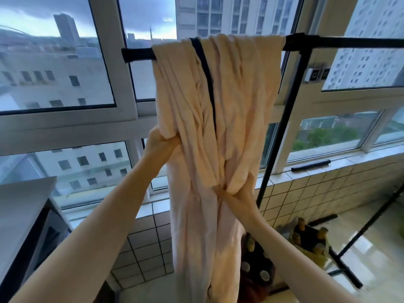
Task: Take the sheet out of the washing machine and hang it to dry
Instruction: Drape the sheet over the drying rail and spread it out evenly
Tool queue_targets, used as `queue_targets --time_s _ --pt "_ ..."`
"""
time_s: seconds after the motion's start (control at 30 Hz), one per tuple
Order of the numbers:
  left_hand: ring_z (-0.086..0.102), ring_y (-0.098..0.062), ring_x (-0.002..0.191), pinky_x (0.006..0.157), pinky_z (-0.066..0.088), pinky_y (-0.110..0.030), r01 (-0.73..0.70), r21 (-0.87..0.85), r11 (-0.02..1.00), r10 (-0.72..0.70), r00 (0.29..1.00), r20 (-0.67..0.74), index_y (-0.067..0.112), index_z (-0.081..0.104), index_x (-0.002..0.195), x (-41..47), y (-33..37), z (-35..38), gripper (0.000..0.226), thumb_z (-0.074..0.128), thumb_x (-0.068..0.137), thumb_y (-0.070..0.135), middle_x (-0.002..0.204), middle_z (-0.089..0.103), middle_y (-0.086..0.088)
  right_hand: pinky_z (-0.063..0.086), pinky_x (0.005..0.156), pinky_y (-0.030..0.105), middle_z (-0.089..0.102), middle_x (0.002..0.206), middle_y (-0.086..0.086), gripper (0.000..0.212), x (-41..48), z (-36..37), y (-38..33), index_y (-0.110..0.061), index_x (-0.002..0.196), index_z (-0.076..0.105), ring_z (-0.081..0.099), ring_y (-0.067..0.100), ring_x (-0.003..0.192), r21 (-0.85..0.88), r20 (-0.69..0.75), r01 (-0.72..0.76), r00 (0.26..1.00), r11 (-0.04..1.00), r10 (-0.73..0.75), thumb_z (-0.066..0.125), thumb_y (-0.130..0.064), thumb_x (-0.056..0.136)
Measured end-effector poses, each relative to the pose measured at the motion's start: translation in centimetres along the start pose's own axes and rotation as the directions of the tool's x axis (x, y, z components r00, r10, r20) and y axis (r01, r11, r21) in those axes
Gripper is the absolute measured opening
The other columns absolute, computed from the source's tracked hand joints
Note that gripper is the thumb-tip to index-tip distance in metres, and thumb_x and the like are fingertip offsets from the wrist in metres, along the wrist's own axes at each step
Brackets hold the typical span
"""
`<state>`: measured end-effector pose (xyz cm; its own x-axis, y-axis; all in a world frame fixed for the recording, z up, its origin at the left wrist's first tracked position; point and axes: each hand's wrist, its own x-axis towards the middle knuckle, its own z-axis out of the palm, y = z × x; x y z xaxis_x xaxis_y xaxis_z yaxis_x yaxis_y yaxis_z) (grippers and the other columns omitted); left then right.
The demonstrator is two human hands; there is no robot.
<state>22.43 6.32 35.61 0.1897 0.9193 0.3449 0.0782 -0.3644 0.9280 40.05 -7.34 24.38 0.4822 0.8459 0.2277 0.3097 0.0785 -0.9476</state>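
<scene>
Now 1 sheet (pixel 236 84) on 1 rail (pixel 137 54); L hand (pixel 160 142), R hand (pixel 238 193) grip.

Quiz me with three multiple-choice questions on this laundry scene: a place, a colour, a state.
1. The sheet hangs: A. over the black rail B. on the sill C. on a hook
2. Its stripe is: A. red B. dark navy C. green
3. The hands: A. both free B. one grips the sheet C. both grip the sheet
Answers: 1 A, it drapes over the rail; 2 B, a dark band runs down the cream cloth; 3 C, the left hand grips its edge, the right hand its folds lower down.
</scene>
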Motion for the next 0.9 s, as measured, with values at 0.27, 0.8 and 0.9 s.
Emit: queue_targets --time_s 0.27,0.8,0.9 --pt "0.056 0.023 0.086 0.067 0.044 0.0 -0.398 0.095 0.913 0.409 0.877 -0.253 0.022 0.046 0.125 -0.7 4.9 -0.7 0.04 0.066 0.091 0.021 0.105 0.053 0.027 0.045 0.102 0.043 0.041 0.142 0.001 0.092 3.8 -3.5 -9.1 -0.028 0.142 0.016 0.049 0.017 0.124 0.053 -0.146 0.242 0.962 0.969 -0.232 0.076 -0.042 0.073" --pt "0.054 -0.011 0.079 0.07 0.039 -0.013 -0.469 0.54 0.699 0.655 0.723 -0.22 0.015 0.073 0.094 -0.9 13.3 2.1 0.018 0.067 0.088 0.031 0.082 0.068 0.009 0.038 0.1 0.045 0.047 0.127 0.004 0.053 10.9 -5.6 -25.3 -0.022 0.124 0.05 0.039 0.025 0.12 -0.769 0.055 0.493 0.685 0.407 -0.726 0.057 -0.057 0.085" --pt "0.065 -0.011 0.073 0.07 0.055 -0.03 -0.373 0.613 0.697 0.588 0.787 -0.189 0.018 0.073 0.089 -0.2 14.5 3.2 0.025 0.066 0.087 0.042 0.079 0.072 0.006 0.035 0.098 0.042 0.053 0.129 0.001 0.049 12.3 -5.8 -26.7 -0.023 0.122 0.055 0.041 0.022 0.123 -0.773 0.209 0.539 0.713 0.333 -0.669 0.054 -0.057 0.087"
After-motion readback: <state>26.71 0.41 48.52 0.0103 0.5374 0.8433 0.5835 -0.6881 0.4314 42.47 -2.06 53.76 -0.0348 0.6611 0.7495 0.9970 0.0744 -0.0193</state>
